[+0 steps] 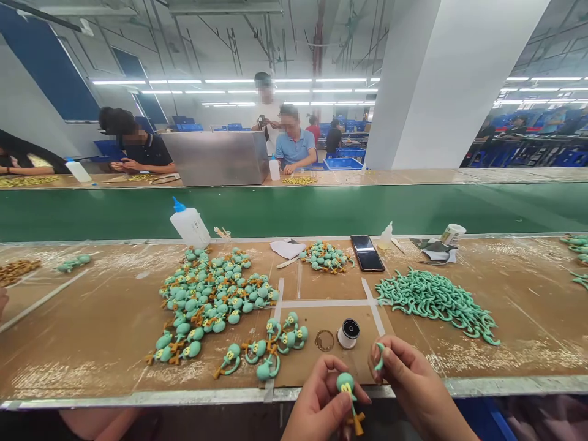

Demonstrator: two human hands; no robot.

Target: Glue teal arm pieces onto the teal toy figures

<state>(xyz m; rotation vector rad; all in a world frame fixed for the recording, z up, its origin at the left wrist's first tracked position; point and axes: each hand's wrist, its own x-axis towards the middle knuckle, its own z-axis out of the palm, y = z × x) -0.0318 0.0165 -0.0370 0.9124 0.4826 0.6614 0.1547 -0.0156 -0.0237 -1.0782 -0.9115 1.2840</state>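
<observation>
Below table edge, left hand (316, 404) gripping teal figure (346, 386), right hand (413, 383) pinching teal arm (380, 356), no legible writing.

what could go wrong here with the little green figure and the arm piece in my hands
The left hand holds the green figure out past the table edge, so a slip would probably drop it to the floor. The curved arm piece sits only at the right hand's fingertips and may pop loose. The small open pot stands close by; a nudge could tip it.
</observation>
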